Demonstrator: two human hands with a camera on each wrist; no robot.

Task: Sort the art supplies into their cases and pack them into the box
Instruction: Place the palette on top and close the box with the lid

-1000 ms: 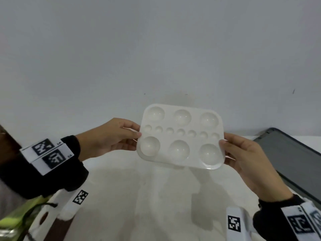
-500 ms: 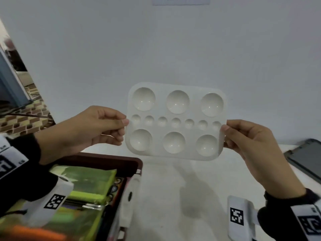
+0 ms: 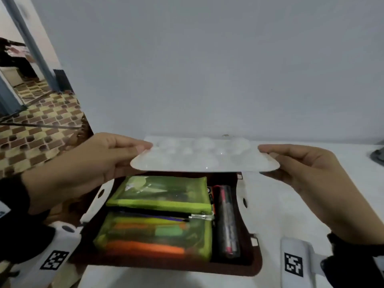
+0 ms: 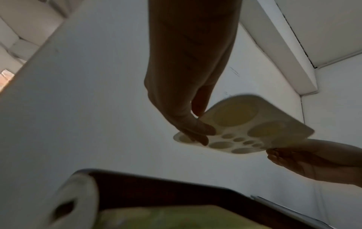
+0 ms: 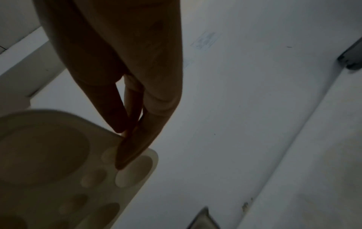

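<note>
Palette [image 3: 204, 155] hangs level between your left hand [image 3: 83, 165] and right hand [image 3: 311, 179], fingers pinching its short edges above the box [image 3: 252, 265]; drop it crooked and it may perch on the pouches [image 3: 160, 213], blocking closure.

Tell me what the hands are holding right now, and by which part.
Both hold the white paint palette, level above the open box. The left hand pinches its left short edge, the right hand its right short edge, thumbs on top.
</note>
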